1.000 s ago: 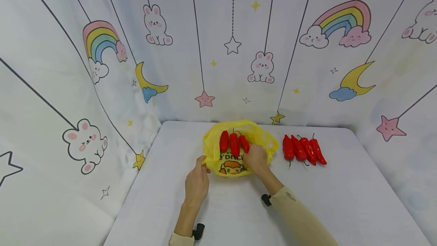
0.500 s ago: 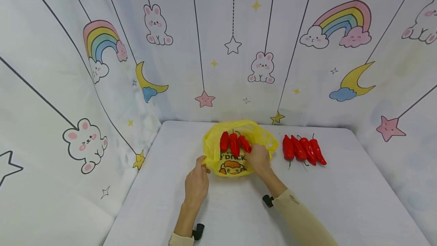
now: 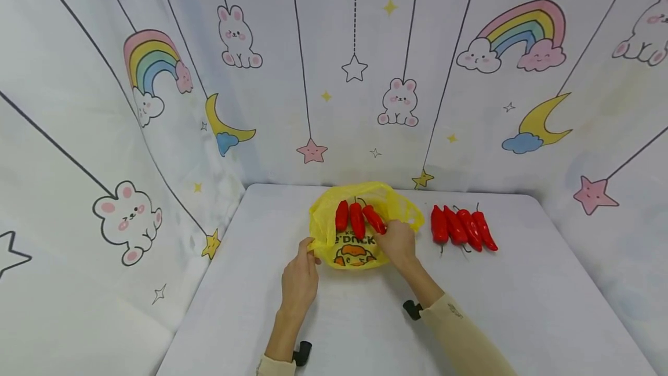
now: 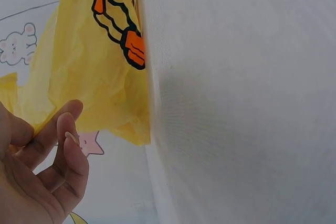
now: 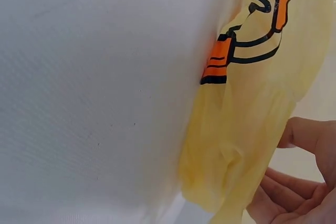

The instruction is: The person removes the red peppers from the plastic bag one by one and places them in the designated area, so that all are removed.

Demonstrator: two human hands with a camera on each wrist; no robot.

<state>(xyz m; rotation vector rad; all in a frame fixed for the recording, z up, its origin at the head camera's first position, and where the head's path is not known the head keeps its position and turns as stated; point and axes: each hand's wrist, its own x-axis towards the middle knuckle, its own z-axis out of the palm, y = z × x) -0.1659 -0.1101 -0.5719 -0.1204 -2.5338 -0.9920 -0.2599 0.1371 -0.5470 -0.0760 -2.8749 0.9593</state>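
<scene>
A yellow plastic bag with a printed duck lies with its mouth spread at the table's far side. Three red chili peppers show in its mouth: one at left, a middle one and a slanted right one. My left hand pinches the bag's near left edge between thumb and forefinger, the other fingers curled loosely in the left wrist view. At the bag's right side, my right hand grips the lower tip of the slanted pepper. In the right wrist view, the bag hides its fingertips.
Several more red chili peppers lie side by side in a row on the white table, right of the bag. A printed white curtain stands behind the table and along its sides.
My right hand has shifted slightly to the right, and the tip of the slanted pepper has swung right with it. My left hand stays on the bag's edge.
</scene>
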